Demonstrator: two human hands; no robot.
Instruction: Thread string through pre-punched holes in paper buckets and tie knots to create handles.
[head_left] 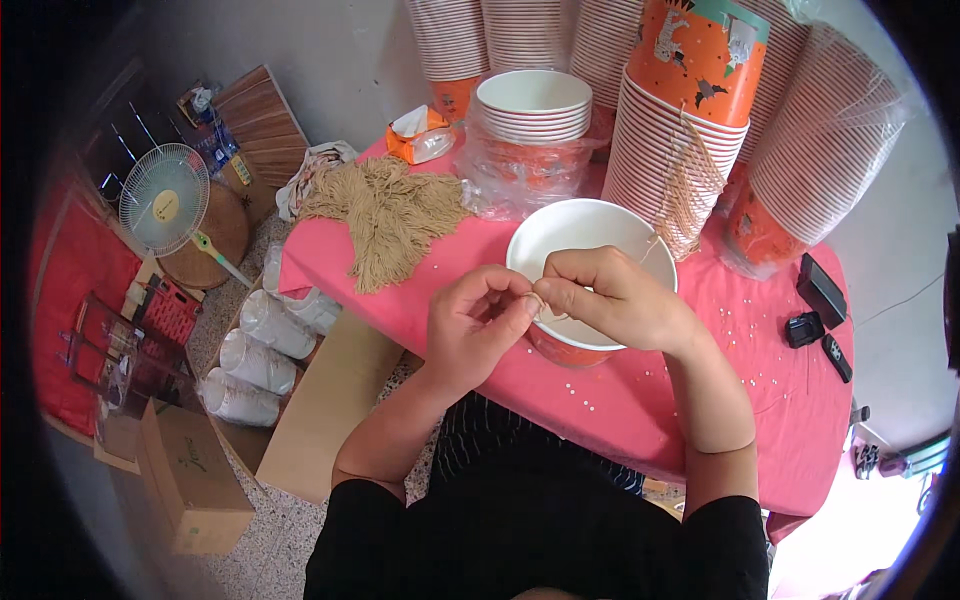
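My left hand (470, 328) and my right hand (625, 305) meet over the near left rim of a white-lined paper bucket (608, 222) with an orange outside. Both hands are closed, thumbs against fingers, with their tips almost touching. Between them a short bit of thin tan cord (541, 312) shows; the fingers hide most of it. The bucket stands upright on the pink-covered table. Farther left lies a thick bundle of loose tan cords (385, 210).
Tall stacks of nested paper buckets (660, 150) line the table's back, with cords draped over one. A wrapped short stack (530, 130) and a tissue pack (418, 135) stand nearby. Black devices (822, 290) lie right. Small white dots litter the tablecloth (740, 400). Cardboard boxes (190, 470) and a fan (165, 205) stand left.
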